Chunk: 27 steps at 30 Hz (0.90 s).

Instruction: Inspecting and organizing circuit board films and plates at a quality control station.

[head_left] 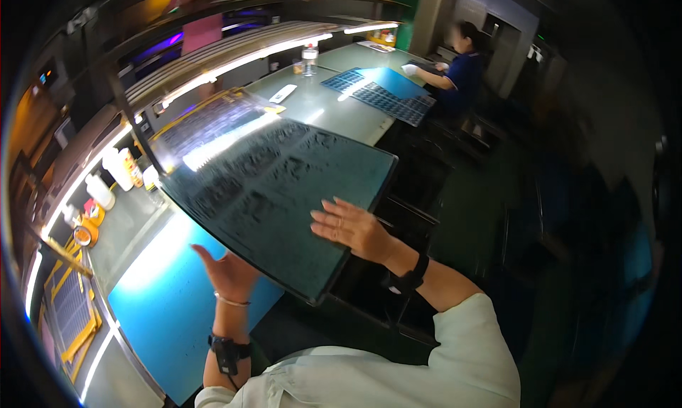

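A large dark green rectangular panel [305,188] with blackish smeared patches slants across the middle, its near corner over the bench's front edge. On its face my right hand [353,230] lies flat, fingers stretched and close together. My left hand [231,274] is at the panel's lower left edge, palm up and thumb spread away. Its other fingers pass partly under the panel, where they are hidden. Below the panel and left hand lies a bright blue sheet [170,305], glossy under the lamp and dotted with small dark specks.
White bottles [100,192] and an orange tape roll [86,233] stand along the left. Beyond the panel lies a yellow-edged patterned sheet [213,124]. A lamp rail [234,63] spans the bench. At the far right a co-worker [465,67] handles a blue patterned sheet [383,92].
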Each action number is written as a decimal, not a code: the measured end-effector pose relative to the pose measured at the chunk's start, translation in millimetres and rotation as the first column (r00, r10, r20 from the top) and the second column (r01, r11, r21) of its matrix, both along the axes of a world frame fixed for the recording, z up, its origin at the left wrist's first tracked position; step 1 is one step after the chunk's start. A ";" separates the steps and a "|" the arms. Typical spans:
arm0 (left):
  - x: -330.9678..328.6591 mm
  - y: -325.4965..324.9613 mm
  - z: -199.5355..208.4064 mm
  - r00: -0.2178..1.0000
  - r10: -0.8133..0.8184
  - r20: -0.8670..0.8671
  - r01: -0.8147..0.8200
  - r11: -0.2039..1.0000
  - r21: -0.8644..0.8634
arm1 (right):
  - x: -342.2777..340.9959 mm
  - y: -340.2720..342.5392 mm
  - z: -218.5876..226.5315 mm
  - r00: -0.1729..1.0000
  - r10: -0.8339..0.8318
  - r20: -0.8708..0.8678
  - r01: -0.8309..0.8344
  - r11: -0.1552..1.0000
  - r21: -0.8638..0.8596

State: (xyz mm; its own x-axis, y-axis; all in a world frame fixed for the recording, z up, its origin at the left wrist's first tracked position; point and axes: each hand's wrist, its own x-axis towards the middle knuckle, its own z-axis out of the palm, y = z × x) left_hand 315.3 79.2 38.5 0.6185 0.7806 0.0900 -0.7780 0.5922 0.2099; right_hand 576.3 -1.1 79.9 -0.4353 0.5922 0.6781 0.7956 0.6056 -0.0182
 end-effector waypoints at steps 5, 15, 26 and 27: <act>13.8 2.0 -55.4 0.997 -0.012 -0.081 -0.002 0.985 -0.171 | -5.9 -17.0 -72.7 0.965 -0.019 0.261 0.113 0.930 -0.349; 10.4 15.8 -75.2 0.999 -0.041 -0.015 0.039 0.988 -0.152 | -64.4 -24.5 -53.5 0.950 0.300 0.089 -0.197 0.794 -0.575; 11.2 23.1 -84.9 0.983 -0.029 -0.182 -0.017 0.969 -0.247 | -16.3 19.7 -13.1 0.816 -0.380 -0.436 0.111 0.842 -0.528; 18.5 22.8 -76.9 0.983 -0.016 -0.185 -0.031 0.968 -0.248 | -0.3 37.1 3.8 0.816 -0.342 -0.466 0.055 0.849 -0.526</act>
